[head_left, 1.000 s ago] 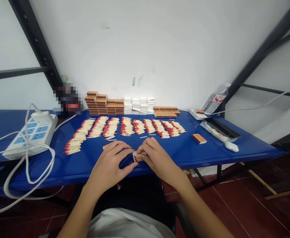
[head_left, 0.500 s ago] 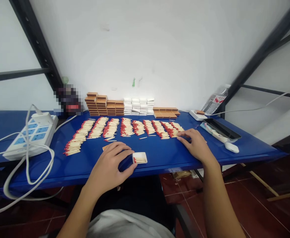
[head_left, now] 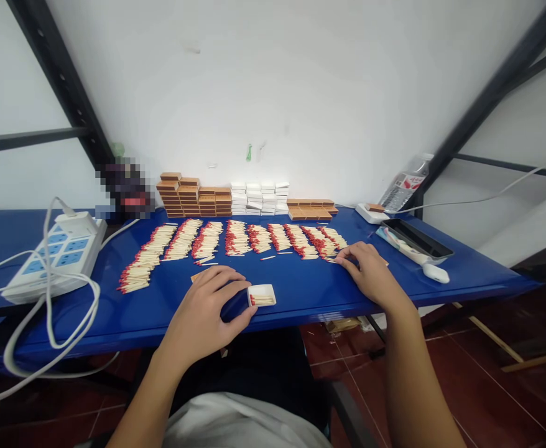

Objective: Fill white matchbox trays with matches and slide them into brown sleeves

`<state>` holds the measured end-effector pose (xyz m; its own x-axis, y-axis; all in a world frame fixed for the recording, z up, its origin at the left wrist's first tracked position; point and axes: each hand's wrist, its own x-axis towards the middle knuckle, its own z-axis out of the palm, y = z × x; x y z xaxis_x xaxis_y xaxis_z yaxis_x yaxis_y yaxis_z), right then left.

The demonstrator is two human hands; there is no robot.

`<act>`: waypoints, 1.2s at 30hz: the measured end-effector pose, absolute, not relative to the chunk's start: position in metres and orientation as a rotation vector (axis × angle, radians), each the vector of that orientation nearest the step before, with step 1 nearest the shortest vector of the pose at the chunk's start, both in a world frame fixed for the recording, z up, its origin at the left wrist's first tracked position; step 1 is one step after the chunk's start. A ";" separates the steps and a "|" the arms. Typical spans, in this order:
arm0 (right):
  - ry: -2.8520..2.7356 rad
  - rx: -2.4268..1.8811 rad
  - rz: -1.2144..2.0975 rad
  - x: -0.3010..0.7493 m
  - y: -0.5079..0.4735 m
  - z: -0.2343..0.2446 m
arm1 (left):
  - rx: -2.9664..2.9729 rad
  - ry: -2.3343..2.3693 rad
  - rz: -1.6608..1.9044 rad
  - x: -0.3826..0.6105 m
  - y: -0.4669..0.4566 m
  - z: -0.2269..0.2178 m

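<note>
My left hand (head_left: 213, 305) curves round the left end of a small white matchbox tray (head_left: 267, 291), its thumb and fingertips on the tray's edge. A few red-tipped matches (head_left: 262, 300) lie inside along the near side. At the right end of the spread matches, my right hand (head_left: 369, 274) is closed in a pinch, and a match (head_left: 331, 260) juts left from its fingertips. Just beyond lies the rightmost pile of matches (head_left: 322, 241). Part of a brown matchbox sleeve (head_left: 195, 277) shows behind my left hand.
Several match piles (head_left: 235, 238) cross the blue table (head_left: 301, 283). Behind them stand brown matchboxes (head_left: 180, 199), white trays (head_left: 259, 199) and flat brown boxes (head_left: 310, 210). A power strip (head_left: 53, 255) with cables is left; a bottle (head_left: 408, 183) and black tray (head_left: 422, 239) are right.
My right hand has drawn slightly away from the rightmost pile, with a match showing at its fingertips. My left hand and the white tray keep their places; the view has shifted slightly.
</note>
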<state>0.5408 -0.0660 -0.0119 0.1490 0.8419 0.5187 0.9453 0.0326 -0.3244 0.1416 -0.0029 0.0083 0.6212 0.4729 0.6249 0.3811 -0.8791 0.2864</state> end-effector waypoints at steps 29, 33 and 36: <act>-1.728 -1.823 -0.200 0.531 -0.071 -0.011 | 2.726 0.734 1.078 0.142 -0.003 0.009; -1.727 -1.816 -0.231 0.530 -0.070 -0.011 | 2.728 0.732 1.072 0.141 -0.003 0.008; -1.736 -1.821 -0.230 0.531 -0.069 -0.012 | 2.728 0.721 1.080 0.142 -0.003 0.008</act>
